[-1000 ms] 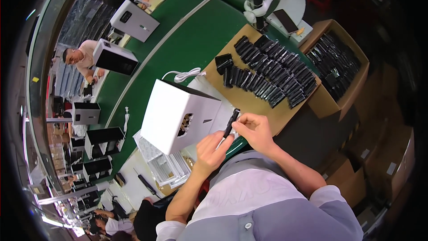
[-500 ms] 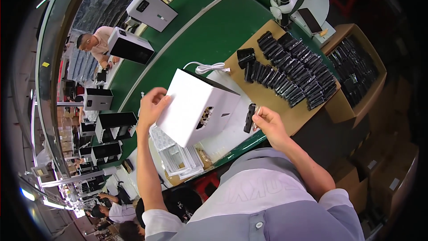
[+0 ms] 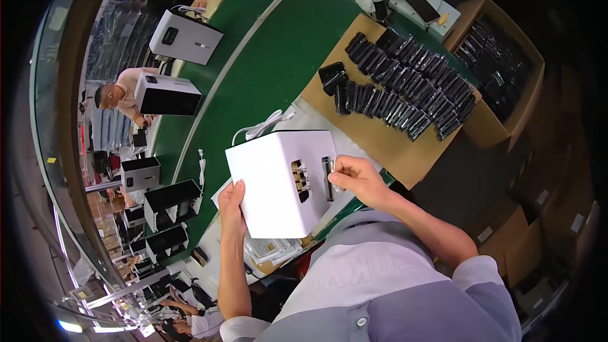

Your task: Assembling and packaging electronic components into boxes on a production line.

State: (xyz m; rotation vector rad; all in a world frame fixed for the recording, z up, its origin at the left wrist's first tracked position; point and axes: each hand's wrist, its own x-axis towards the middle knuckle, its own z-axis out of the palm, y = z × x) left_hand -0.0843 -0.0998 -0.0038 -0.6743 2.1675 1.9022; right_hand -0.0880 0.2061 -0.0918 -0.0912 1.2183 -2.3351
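Observation:
A white box-shaped appliance casing (image 3: 259, 180) stands tilted before me on the bench, brass-coloured fittings (image 3: 300, 181) showing through an oval cutout. My left hand (image 3: 233, 209) grips its left edge, thumb on the white face and the other fingers partly hidden behind. Between the fingertips of my right hand (image 3: 358, 179) is a slim black plastic part (image 3: 327, 179), upright against the casing's right face, beside the cutout. Whether it sits in the slot there I cannot tell. A bundled white power cord (image 3: 263, 126) lies behind the casing.
Rows of film-wrapped black parts (image 3: 405, 82) cover a cardboard sheet (image 3: 380, 149) at right. Beyond stand a carton (image 3: 531, 104) of similar parts and a dark phone (image 3: 419, 5). A green conveyor (image 3: 272, 57) carries other casings (image 3: 187, 36); co-workers sit across it. White panels (image 3: 272, 250) lie beneath my casing.
The casing has turned and come nearer to me. My left hand has shifted down its edge. My right hand has brought the black part leftward, up to the casing's right face.

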